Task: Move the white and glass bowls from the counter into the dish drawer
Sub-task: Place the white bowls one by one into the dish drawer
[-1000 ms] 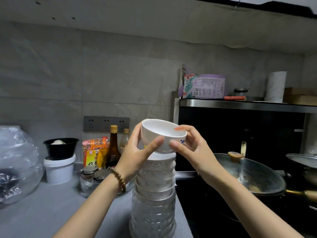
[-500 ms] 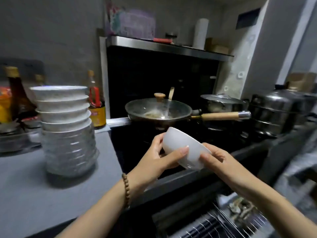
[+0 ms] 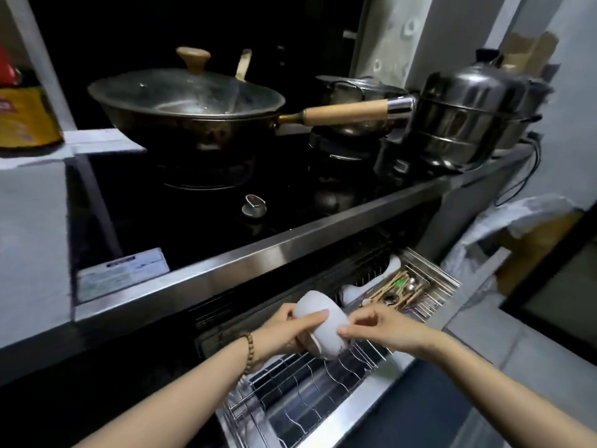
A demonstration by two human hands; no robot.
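Fingers of your left hand (image 3: 284, 331) wrap the white bowl (image 3: 323, 324) from the near side, thumb laid across its outer wall, so that hand is grasping it firmly. Your right hand (image 3: 384, 328) only steadies it: fingertips (image 3: 343, 332) touch the bowl's right side while the other fingers curl loosely above, holding nothing else.

You hold the bowl tipped on edge, foot ring toward you, just above the wire rack (image 3: 323, 379) of the open dish drawer (image 3: 326, 425) under the stove edge. Its lower rim looks close to the prongs, though whether it touches them yet is hard to tell.

To seat it well, keep it on edge and aim the rim into one gap between two neighbouring prongs, not across the top of a wire. Let your left hand carry the weight and your right guide the tilt. Lower slowly until you feel the rack take the load, then ease the right fingertips off first and the left grip last. Stay clear of the cutlery tray (image 3: 407, 292) at the far end, and leave the slots beside it free for the bowls to come.
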